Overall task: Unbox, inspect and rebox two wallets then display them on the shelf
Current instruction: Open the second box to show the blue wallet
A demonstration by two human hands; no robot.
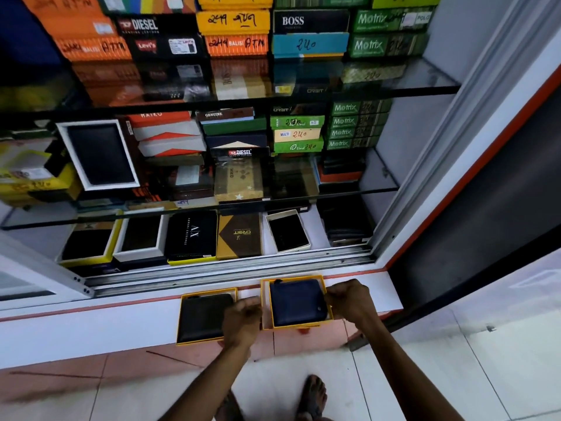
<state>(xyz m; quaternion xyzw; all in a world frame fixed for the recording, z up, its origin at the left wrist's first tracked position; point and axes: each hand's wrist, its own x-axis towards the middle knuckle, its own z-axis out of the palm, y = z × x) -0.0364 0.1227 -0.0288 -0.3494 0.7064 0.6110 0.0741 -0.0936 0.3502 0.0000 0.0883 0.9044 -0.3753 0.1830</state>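
Observation:
A dark navy wallet (296,302) lies in an open yellow box (303,326) held over the white ledge in front of the cabinet. My left hand (243,322) grips the box's left side and my right hand (349,302) grips its right side. Just left of it, a second yellow box (182,323) rests on the ledge with a black wallet (203,317) inside; my left hand covers its right edge.
Behind the ledge (91,326) stands an open glass-shelved cabinet. Its bottom shelf holds several boxed wallets, with an open white box (288,230) towards the right. The upper shelves carry stacked wallet boxes. The sliding door track (212,275) runs along the cabinet's front. My sandalled feet show below on the tiled floor.

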